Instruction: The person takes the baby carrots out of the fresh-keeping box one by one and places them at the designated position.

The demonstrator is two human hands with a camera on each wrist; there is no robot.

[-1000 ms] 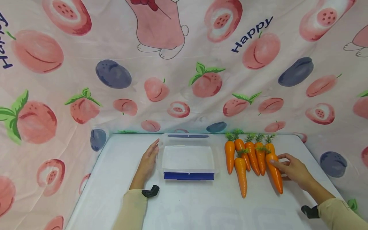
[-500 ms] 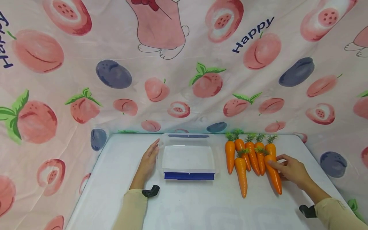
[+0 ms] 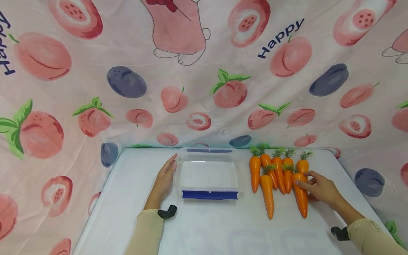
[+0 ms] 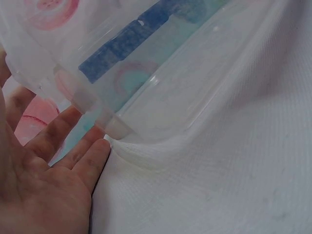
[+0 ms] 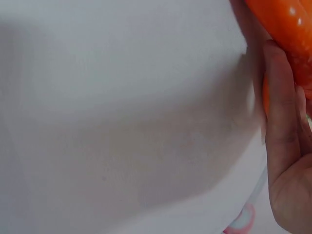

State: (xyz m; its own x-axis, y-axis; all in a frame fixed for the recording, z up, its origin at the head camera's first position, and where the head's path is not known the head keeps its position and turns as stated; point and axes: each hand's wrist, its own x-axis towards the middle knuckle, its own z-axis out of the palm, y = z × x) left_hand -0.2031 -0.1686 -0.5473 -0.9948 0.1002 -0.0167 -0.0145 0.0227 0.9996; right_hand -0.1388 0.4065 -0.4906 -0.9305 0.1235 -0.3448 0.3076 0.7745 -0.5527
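A clear plastic container [image 3: 208, 173] with a blue clip on its front edge stands in the middle of the table. Against its left side rests my left hand [image 3: 165, 177], fingers fairly straight; the left wrist view shows the fingertips touching the container's wall [image 4: 117, 124]. On the right, my right hand [image 3: 323, 189] holds an orange carrot [image 3: 300, 200] with thumb and fingers on either side. That carrot lies partly over another carrot [image 3: 302, 165] behind it. The right wrist view catches only part of the held carrot [image 5: 287, 29].
Several more carrots [image 3: 278, 173] with green tops lie between the container and my right hand. One carrot [image 3: 267, 196] sits nearer the front. White cloth covers the table [image 3: 204, 226]; a fruit-patterned curtain [image 3: 178, 124] hangs behind and at the sides.
The held carrot's tip has swung left, so it now points nearly straight to the front. My right hand has shifted slightly left; the carrot behind has slid a little right. My left hand stays put.
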